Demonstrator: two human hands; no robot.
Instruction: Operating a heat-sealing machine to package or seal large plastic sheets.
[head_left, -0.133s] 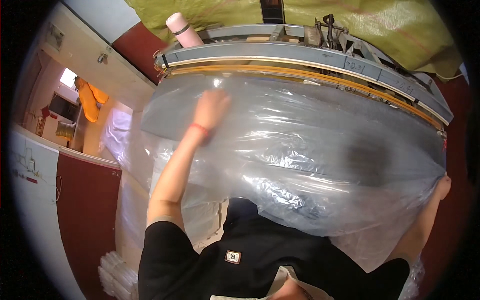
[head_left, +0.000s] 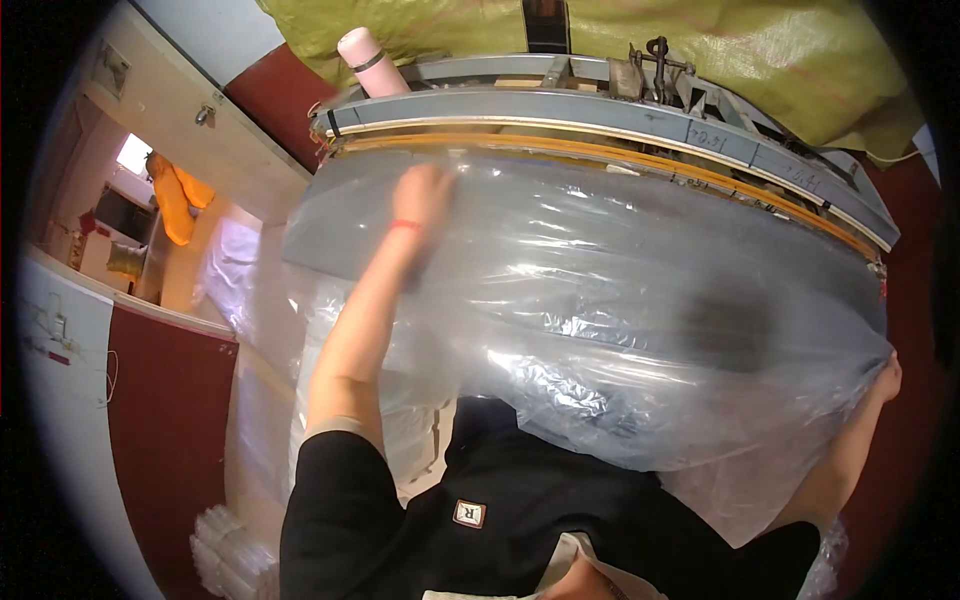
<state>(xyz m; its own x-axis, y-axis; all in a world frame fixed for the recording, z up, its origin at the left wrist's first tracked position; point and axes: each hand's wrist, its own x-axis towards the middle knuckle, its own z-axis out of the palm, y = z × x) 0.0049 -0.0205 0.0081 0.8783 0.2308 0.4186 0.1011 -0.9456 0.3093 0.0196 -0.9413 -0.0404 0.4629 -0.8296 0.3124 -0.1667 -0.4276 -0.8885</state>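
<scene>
Clear plastic sheet (head_left: pixel 620 300) is draped over the grey machine table (head_left: pixel 330 220), below its yellow bar (head_left: pixel 600 150). L hand (head_left: pixel 425 195) lies on the sheet, blurred, so grip can't be told. R hand (head_left: pixel 885 378) seems to pinch the sheet's right edge. Pink bottle (head_left: pixel 365 60) stands behind.

Left hand (head_left: pixel 422 195) on clear plastic sheet (head_left: pixel 620 310), right hand (head_left: pixel 886 378) seemingly at its edge.

Even indoor light, white glare streaks on the clear plastic sheet (head_left: pixel 620 290), motion-blurred left hand (head_left: pixel 422 195), fisheye-bent dark rim.
</scene>
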